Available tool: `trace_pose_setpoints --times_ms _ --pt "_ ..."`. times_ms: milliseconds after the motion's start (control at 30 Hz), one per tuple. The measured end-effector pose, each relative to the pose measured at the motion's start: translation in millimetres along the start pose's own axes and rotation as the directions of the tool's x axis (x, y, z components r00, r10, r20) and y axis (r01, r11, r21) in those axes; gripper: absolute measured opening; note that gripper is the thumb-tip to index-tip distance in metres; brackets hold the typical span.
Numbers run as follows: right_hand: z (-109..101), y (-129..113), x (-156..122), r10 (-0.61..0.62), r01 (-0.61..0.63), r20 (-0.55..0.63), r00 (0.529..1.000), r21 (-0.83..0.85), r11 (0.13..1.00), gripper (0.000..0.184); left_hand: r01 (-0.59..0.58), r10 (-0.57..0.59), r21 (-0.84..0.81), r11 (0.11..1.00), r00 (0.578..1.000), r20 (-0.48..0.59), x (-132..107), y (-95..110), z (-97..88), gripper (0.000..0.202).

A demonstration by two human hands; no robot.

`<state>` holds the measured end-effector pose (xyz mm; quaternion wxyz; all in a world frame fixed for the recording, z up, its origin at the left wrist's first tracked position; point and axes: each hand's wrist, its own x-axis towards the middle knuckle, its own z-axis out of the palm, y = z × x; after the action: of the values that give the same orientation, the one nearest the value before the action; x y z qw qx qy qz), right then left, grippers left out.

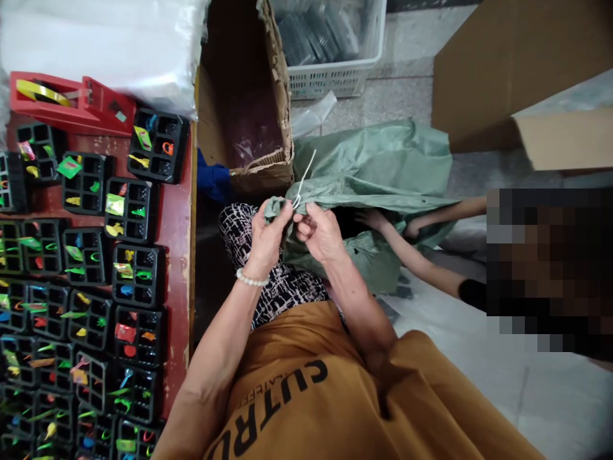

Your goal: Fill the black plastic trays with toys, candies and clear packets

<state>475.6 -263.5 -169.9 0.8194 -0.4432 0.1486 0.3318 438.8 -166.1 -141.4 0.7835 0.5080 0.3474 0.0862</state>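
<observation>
A large green woven sack (373,156) lies in front of me, its mouth open toward the right and dark inside. My left hand (269,235) is closed on a gathered corner of it, thumb on top. Around that bunched corner runs a thin white string (308,167), one loose end sticking up. Just right of the string, my right hand (322,233) pinches the sack's edge with thumb and curled fingers; whether string is also in that pinch is hidden. Another person's hand (372,220) reaches into the sack mouth, and their other hand (416,227) grips its rim.
On the left, a red table (178,255) carries several black compartment trays (138,275) with small colourful pieces, a red tape dispenser (71,105) and clear plastic bags (105,45). Beyond the sack stand an open cardboard box (282,96), a white basket (330,80) and a large carton (502,64).
</observation>
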Motion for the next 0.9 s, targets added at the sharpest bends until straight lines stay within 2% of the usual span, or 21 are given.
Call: trace_pose_setpoints --times_ms 67,100,167,200,233,300,333,367,400,467,567,667,733,800,833,900 --pt "-6.7 -0.8 -6.4 -0.033 0.033 0.001 0.999 -0.226 0.974 0.052 0.046 -0.044 0.02 0.999 0.996 -0.078 12.6 -2.5 0.9 0.04" --pt "-10.5 -3.1 -11.4 -0.053 0.057 0.022 0.998 -0.367 0.928 0.055 0.073 -0.071 0.015 0.997 0.992 -0.106 17.5 -4.4 1.9 0.043" --pt "-18.3 -11.6 -22.6 -0.137 0.159 0.082 0.987 -0.598 0.786 0.06 0.113 -0.111 0.01 0.994 0.987 -0.12 23.5 -9.7 5.3 0.047" --pt "-21.9 -17.1 -27.2 -0.231 0.241 0.106 0.967 -0.671 0.701 0.058 0.121 -0.118 0.012 0.993 0.986 -0.12 25.0 -12.7 7.5 0.048" --pt "-25.4 -22.8 -30.0 -0.359 0.335 0.131 0.924 -0.729 0.597 0.052 0.123 -0.12 0.012 0.992 0.985 -0.12 25.7 -15.6 9.7 0.048" --pt "-32.2 -32.1 -28.1 -0.591 0.479 0.231 0.773 -0.823 0.304 0.035 0.108 -0.108 -0.002 0.994 0.986 -0.124 26.3 -20.3 13.2 0.049" --pt "-35.8 -35.0 -23.5 -0.632 0.514 0.324 0.704 -0.847 0.139 0.029 0.097 -0.098 -0.014 0.995 0.987 -0.126 26.7 -21.7 14.1 0.049" --pt "-39.6 -36.3 -17.2 -0.618 0.533 0.421 0.664 -0.846 -0.004 0.028 0.089 -0.092 -0.025 0.996 0.987 -0.129 27.4 -22.5 14.6 0.049" --pt "-43.5 -36.1 -10.0 -0.57 0.549 0.504 0.65 -0.829 -0.107 0.027 0.092 -0.095 -0.03 0.995 0.987 -0.126 28.3 -22.8 14.5 0.049" --pt "-50.8 -31.9 3.4 -0.472 0.572 0.59 0.655 -0.795 -0.202 0.025 0.139 -0.14 -0.02 0.99 0.984 -0.11 30.5 -22.5 13.5 0.048" --pt "-57.3 -20.4 14.1 -0.415 0.609 0.633 0.653 -0.765 -0.21 0.031 0.228 -0.229 -0.016 0.973 0.968 -0.098 32.9 -23.0 12.8 0.045" --pt "-59.6 -8.5 16.1 -0.465 0.646 0.608 0.644 -0.757 -0.095 0.024 0.28 -0.284 -0.067 0.958 0.958 -0.045 32.0 -26.3 14.4 0.044" --pt "-62.1 -3.5 17.3 -0.558 0.623 0.506 0.657 -0.782 0.024 0.023 0.327 -0.322 -0.092 0.941 0.945 0.065 29.3 -30.5 15.6 0.044" --pt "-66.7 -2.5 19.7 -0.627 0.557 0.36 0.691 -0.817 0.145 0.022 0.354 -0.335 -0.093 0.931 0.927 0.17 24.9 -37.0 16.5 0.05" --pt "-69.6 -3.4 21.1 -0.638 0.512 0.277 0.718 -0.832 0.215 0.022 0.353 -0.331 -0.086 0.932 0.922 0.199 22.0 -41.3 17.2 0.058" --pt "-75.1 -6.5 23.7 -0.618 0.416 0.115 0.777 -0.831 0.368 0.022 0.319 -0.302 -0.067 0.945 0.935 0.188 14.6 -51.1 19.8 0.073"
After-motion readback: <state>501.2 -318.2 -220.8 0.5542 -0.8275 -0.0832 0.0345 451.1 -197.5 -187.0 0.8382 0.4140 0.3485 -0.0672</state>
